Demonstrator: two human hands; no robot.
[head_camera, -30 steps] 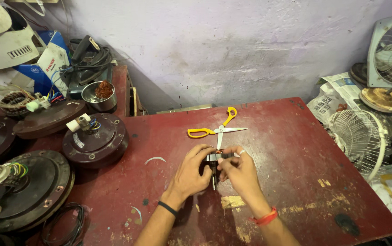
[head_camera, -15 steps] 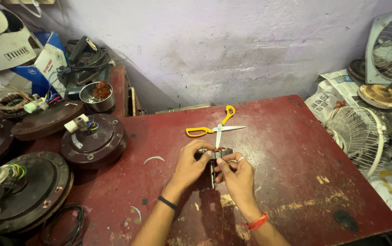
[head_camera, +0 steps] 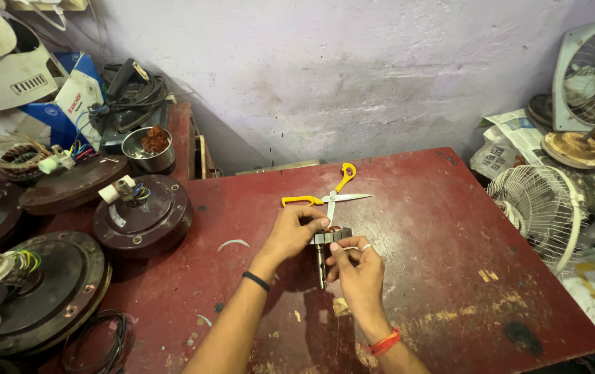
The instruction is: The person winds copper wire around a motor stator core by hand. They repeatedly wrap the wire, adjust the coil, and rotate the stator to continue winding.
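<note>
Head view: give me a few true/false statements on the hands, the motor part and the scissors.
1. Both hands, left hand and right hand, hold the small motor armature. True.
2. The yellow-handled scissors are in the right hand. False: they lie open on the red table, beyond the hands.
3. The right wrist wears an orange band. True.
4. The steel bowl sits to the right of the hands. False: it sits far left, near the wall.

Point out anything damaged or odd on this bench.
The red table is worn, paint scraped near its front edge. The scissors lie open just beyond both hands. A fan guard leans off its fan.
</note>
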